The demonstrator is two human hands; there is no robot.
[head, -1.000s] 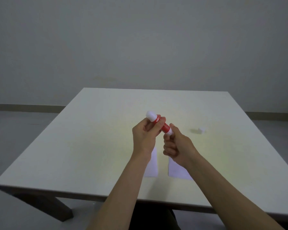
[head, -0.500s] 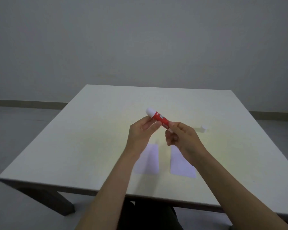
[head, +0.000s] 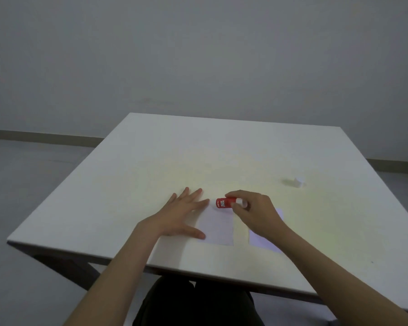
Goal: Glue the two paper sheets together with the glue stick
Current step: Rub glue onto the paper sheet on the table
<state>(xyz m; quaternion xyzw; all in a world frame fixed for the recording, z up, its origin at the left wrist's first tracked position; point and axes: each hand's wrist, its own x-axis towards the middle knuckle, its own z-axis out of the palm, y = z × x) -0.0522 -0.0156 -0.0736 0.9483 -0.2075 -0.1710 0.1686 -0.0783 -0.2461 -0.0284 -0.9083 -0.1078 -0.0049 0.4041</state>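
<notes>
Two small white paper sheets lie side by side near the table's front edge. My left hand (head: 183, 215) rests flat with spread fingers on the left edge of the left sheet (head: 218, 228). My right hand (head: 253, 211) grips the red glue stick (head: 224, 203) by its white base, holding it sideways with its tip at the top edge of the left sheet. The right sheet (head: 262, 238) is partly hidden under my right wrist. The glue stick's white cap (head: 299, 182) lies on the table to the far right.
The white table (head: 151, 175) stretches away towards a plain grey wall. My dark-clothed lap shows under the table's front edge.
Both hands dropped from mid-air to the table. My left hand let go of the glue stick and spread flat on the left sheet. My right hand brought the stick down to that sheet.
</notes>
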